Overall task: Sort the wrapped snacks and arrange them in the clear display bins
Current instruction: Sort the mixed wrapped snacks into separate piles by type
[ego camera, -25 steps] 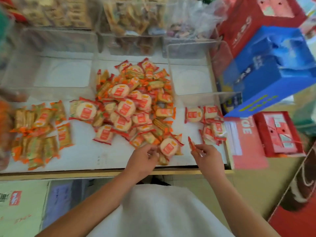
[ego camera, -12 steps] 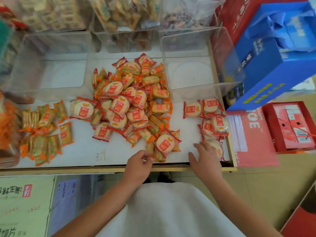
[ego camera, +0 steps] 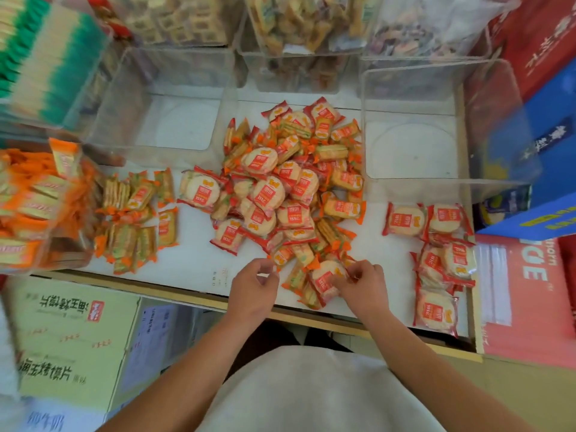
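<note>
A mixed pile of wrapped snacks [ego camera: 290, 188] lies mid-shelf: round crackers in red wrappers and oblong biscuits in orange wrappers. Sorted oblong orange packets [ego camera: 134, 219] lie to the left, sorted round red packets [ego camera: 436, 244] to the right. Behind them stand two clear bins with nothing inside, one at the left [ego camera: 140, 157] and one at the right [ego camera: 436, 188]. My right hand [ego camera: 361, 282] grips the edge of a round red packet [ego camera: 324, 282] at the pile's near edge. My left hand [ego camera: 254, 285] is curled in a pinch beside a small orange packet [ego camera: 282, 258]; whether it holds it is unclear.
Filled clear bins line the back. A bin of orange packets [ego camera: 34, 207] and a stack of green packets [ego camera: 46, 57] sit at the left. A blue box [ego camera: 545, 182] and red cartons [ego camera: 530, 291] crowd the right. Cardboard boxes [ego camera: 71, 338] stand below the shelf edge [ego camera: 187, 294].
My right hand has left the sorted round packets at the right and come back to the pile's near edge, now on a round packet. My left hand stayed at the pile's edge.
</note>
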The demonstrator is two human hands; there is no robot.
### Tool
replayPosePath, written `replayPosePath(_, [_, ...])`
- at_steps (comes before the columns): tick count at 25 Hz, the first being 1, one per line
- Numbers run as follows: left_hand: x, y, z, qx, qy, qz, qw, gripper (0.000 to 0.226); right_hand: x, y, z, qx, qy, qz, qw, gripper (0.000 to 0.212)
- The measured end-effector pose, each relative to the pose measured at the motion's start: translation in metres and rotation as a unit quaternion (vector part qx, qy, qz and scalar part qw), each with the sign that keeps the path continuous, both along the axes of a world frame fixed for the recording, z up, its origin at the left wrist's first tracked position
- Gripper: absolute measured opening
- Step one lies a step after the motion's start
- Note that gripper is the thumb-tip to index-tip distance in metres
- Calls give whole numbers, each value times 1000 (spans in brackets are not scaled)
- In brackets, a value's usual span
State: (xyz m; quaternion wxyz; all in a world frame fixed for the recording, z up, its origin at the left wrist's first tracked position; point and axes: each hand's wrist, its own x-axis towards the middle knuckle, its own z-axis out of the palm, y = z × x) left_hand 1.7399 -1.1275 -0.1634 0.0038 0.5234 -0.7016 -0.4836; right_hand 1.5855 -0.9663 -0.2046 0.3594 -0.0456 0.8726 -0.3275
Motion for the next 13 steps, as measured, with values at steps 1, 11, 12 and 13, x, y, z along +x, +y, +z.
replayPosePath(1, [-2,-7,1,-3,5,15,1000,15,-2,1,2,-24,3,-23,999,33])
replayPosePath(11, [-41,-97,4,-9,35,109,993,47,-32,-51,88,-203,-26,-134,970,32])
replayPosePath(12, [-47,-106,2,2,17,97,995,52,-36,-68,92,-219,-60,-149,962,30])
replayPosePath(13, [-53,-113,1,17,5,87,996,56,-40,-85,93,-227,-86,-166,956,27])
